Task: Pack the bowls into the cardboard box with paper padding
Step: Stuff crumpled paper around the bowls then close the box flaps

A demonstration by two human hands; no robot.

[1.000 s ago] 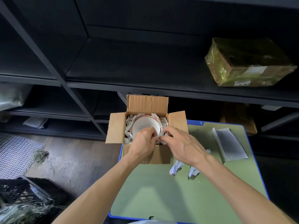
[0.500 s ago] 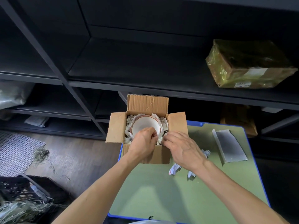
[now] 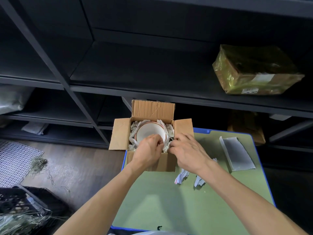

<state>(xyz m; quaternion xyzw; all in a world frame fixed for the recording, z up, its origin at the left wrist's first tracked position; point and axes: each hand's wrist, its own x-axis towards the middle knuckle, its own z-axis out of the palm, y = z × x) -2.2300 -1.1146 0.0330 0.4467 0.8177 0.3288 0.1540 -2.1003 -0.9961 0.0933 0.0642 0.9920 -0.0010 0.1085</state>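
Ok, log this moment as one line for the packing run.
bowl: upright in cardboard box, paper padding around | left hand: pinches bowl's near rim | right hand: fingers in paper padding, grip unclear

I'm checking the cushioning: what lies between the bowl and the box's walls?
In the head view, crumpled paper fills the gap between bowl and box on the left, far and right sides; the near side is hidden.
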